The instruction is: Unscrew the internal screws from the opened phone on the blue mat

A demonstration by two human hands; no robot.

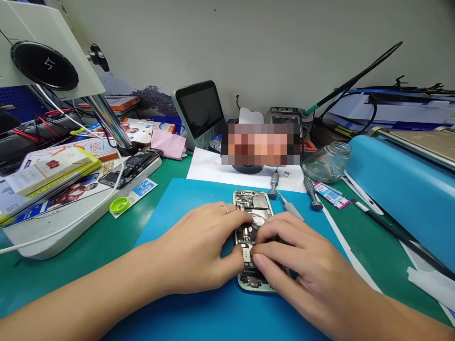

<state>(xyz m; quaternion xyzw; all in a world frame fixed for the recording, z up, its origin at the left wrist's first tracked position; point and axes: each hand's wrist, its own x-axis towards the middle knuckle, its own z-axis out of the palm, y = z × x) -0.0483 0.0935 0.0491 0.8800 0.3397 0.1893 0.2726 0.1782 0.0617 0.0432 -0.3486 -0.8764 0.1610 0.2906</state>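
An opened phone (253,201) with its back off lies on the blue mat (185,199), its circuit boards exposed. My left hand (199,246), with a ring on one finger, rests over the phone's left side, fingers curled and the thumb pressed at its middle. My right hand (298,255) covers the right and lower part of the phone, fingers bent and the thumb tip meeting the left thumb on a small white part inside. What either hand pinches, if anything, is too small to name.
Several screwdrivers (313,194) lie just beyond the phone on white paper (206,166). A glass jar (329,162) stands at the right, a blue roll (401,189) farther right. A microscope stand (106,118), another opened phone (130,168), boxes and a green cap (120,204) crowd the left. A small screen (199,111) stands at the back.
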